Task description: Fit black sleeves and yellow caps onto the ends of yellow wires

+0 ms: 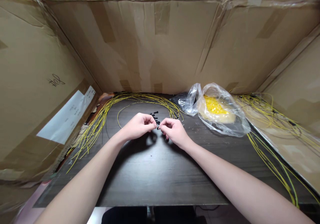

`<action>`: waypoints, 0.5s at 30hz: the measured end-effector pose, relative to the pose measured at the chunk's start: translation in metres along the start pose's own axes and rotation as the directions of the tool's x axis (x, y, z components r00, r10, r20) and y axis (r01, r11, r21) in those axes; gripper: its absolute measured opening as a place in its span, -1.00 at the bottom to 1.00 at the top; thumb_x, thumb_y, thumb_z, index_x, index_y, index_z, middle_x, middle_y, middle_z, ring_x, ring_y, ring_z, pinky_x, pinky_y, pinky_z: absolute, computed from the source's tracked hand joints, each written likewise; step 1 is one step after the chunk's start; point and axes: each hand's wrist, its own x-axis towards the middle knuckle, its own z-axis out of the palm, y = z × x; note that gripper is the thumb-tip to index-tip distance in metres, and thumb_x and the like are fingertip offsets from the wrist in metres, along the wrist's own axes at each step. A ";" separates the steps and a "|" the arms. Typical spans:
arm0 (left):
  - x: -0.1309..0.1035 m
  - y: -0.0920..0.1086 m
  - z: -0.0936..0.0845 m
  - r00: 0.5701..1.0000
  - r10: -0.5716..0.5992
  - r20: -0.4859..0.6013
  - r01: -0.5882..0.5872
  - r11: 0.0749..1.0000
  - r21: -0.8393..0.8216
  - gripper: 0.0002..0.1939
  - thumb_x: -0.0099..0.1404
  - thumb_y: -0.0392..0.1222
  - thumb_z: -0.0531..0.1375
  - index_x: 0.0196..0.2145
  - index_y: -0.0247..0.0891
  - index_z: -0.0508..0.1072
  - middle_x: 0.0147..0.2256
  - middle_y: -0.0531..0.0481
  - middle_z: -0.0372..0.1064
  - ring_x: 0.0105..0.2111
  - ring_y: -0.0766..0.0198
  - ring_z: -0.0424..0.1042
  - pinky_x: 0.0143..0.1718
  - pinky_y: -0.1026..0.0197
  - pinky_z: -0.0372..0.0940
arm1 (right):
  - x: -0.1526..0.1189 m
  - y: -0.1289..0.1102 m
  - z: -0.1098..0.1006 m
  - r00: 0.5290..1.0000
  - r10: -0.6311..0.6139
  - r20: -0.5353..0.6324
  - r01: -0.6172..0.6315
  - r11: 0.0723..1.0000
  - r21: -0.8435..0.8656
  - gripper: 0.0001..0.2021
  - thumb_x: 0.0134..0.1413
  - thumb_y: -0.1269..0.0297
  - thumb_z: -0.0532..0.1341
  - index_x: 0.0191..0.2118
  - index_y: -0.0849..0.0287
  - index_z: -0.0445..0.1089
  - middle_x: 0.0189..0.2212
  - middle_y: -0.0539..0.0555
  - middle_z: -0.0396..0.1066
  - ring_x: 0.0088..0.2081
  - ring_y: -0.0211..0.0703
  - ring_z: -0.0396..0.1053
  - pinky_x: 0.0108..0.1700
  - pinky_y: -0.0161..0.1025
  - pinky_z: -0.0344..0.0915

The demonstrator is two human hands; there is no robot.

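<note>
My left hand [141,126] is closed in a pinch above the middle of the dark table. A single yellow wire [118,115] loops away from the bundle and runs in under this hand; its end is hidden by the fingers. Close beside it, my right hand [173,130] pinches a small black piece [158,128] between thumb and forefinger, the fingertips of both hands nearly meeting. Several small black tubular pieces [156,112] lie just behind the fingertips. An arc of yellow wires [105,108] spreads behind the hands, with metal-looking ends [178,116] to the right.
A clear plastic bag of yellow pieces [215,105] stands at the back right, next to a bag of black pieces [183,100]. More yellow wires [271,160] lie along the right side. Cardboard walls [175,47] enclose the table [155,184] on three sides.
</note>
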 end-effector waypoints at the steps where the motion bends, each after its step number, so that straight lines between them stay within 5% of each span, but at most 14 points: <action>1: 0.000 0.000 0.000 1.000 -0.001 -0.006 0.001 1.000 -0.003 -0.87 0.15 -0.20 0.20 -0.45 -0.32 0.48 -0.55 0.06 0.37 -0.53 0.36 0.28 -0.47 0.31 0.15 | 0.000 0.001 0.000 1.000 0.010 -0.011 -0.010 1.000 0.001 -0.89 -0.07 0.31 0.18 -0.48 0.22 0.41 -0.66 -0.07 0.27 -0.66 -0.35 0.17 -0.63 -0.39 0.11; 7: 0.001 -0.004 -0.002 0.998 -0.007 -0.067 0.011 0.998 0.069 -0.88 0.12 -0.21 0.20 -0.47 -0.32 0.48 -0.56 0.05 0.38 -0.54 0.35 0.28 -0.49 0.30 0.15 | -0.004 -0.004 -0.004 0.987 -0.109 -0.119 0.094 0.988 -0.122 -0.89 -0.02 0.35 0.15 -0.50 0.20 0.37 -0.59 -0.03 0.32 -0.56 -0.30 0.22 -0.50 -0.35 0.17; 11: 0.001 -0.005 0.000 0.997 0.021 -0.078 -0.010 0.990 0.141 -0.88 0.11 -0.22 0.19 -0.48 -0.32 0.49 -0.58 0.07 0.35 -0.57 0.37 0.25 -0.52 0.32 0.12 | -0.009 -0.010 -0.002 0.965 -0.261 0.004 0.255 0.938 -0.235 -0.89 0.02 0.39 0.16 -0.47 0.19 0.40 -0.54 -0.02 0.36 -0.50 -0.28 0.24 -0.42 -0.33 0.17; 15: 0.001 -0.003 0.001 0.998 0.051 -0.028 -0.048 0.993 0.106 -0.88 0.12 -0.22 0.20 -0.47 -0.32 0.49 -0.56 0.07 0.36 -0.55 0.37 0.26 -0.51 0.33 0.14 | -0.010 -0.010 0.001 0.962 -0.254 0.104 0.273 0.916 -0.295 -0.86 0.04 0.41 0.18 -0.49 0.20 0.41 -0.56 -0.03 0.38 -0.51 -0.29 0.26 -0.41 -0.34 0.16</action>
